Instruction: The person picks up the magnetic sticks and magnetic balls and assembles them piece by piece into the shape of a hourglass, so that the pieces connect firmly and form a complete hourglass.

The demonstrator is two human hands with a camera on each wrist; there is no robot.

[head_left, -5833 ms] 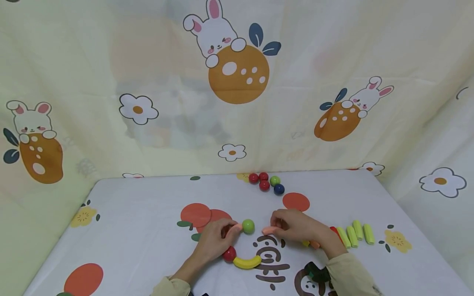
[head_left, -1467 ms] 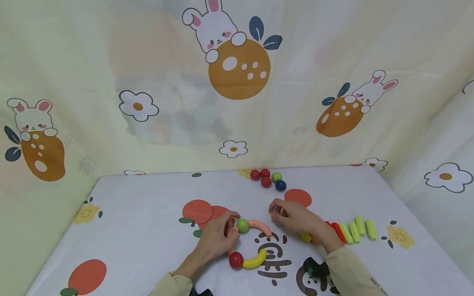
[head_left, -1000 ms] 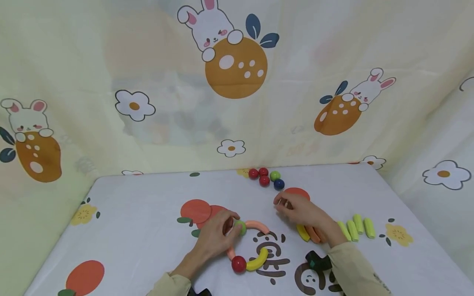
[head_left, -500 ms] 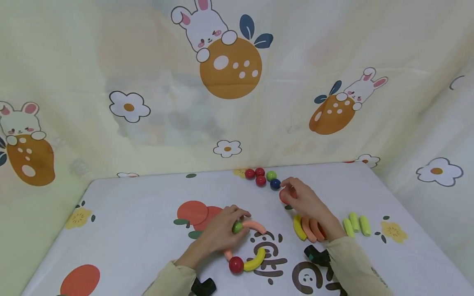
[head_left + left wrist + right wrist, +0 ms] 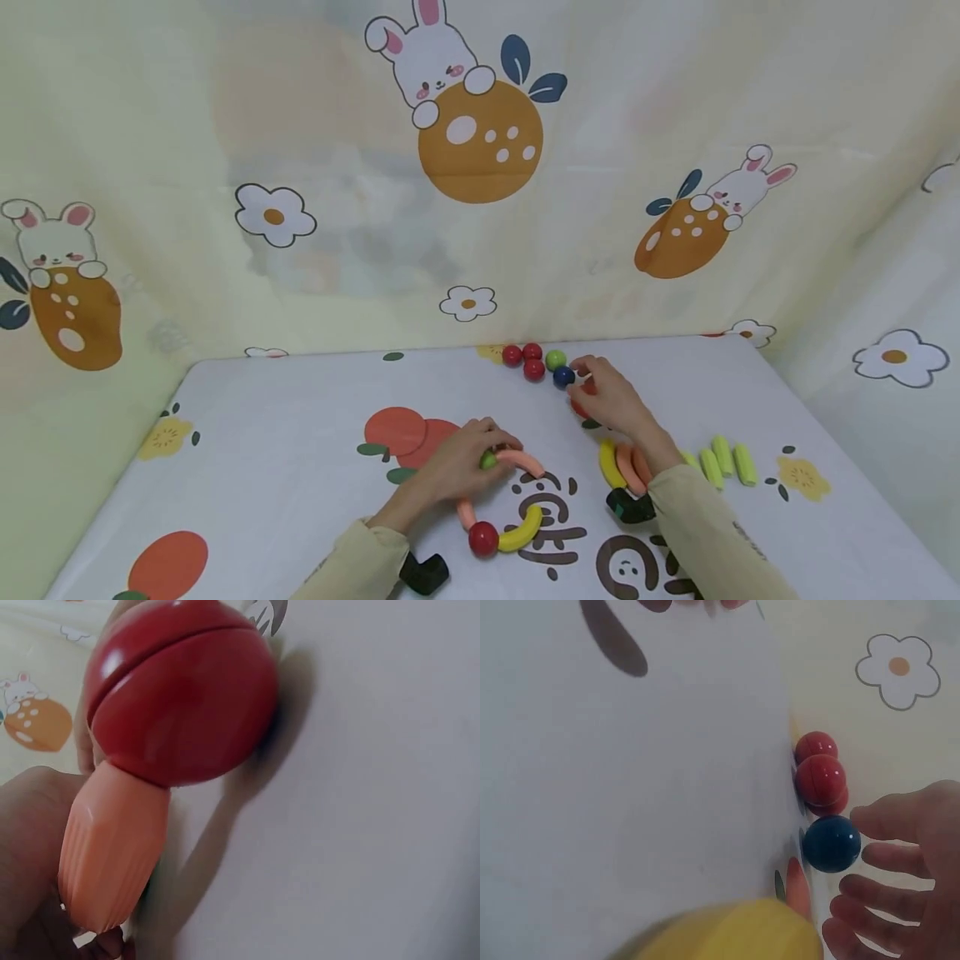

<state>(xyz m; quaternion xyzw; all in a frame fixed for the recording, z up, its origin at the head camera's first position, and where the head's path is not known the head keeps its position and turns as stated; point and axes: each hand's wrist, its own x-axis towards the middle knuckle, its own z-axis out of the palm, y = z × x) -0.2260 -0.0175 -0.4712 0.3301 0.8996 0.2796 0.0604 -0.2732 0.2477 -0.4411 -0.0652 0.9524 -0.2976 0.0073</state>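
In the head view, my left hand [image 5: 465, 460] pinches a green ball [image 5: 488, 460] between thumb and fingers, partly covering it. A curved pink stick [image 5: 521, 460] meets the ball on its right. Below that hand, another pink stick [image 5: 465, 512] meets a glossy red ball [image 5: 483, 540], which touches a curved yellow piece [image 5: 522, 530]; these form an arc open at the right. The red ball looms large in the left wrist view. My right hand [image 5: 611, 402] reaches a dark blue ball [image 5: 831, 844], fingers spread and extended beside it; contact is unclear.
Several red balls [image 5: 533, 370] and another green ball [image 5: 556, 360] sit by the table's back edge. Right of the arc lie a curved yellow piece [image 5: 611, 465] and orange-pink sticks [image 5: 630, 468], partly behind the right wrist. Several light-green sticks [image 5: 722, 456] lie farther right.
The right pink stick left my right hand and now meets the green ball. My right hand has since moved back to the blue ball. My left hand has shifted over the green ball.
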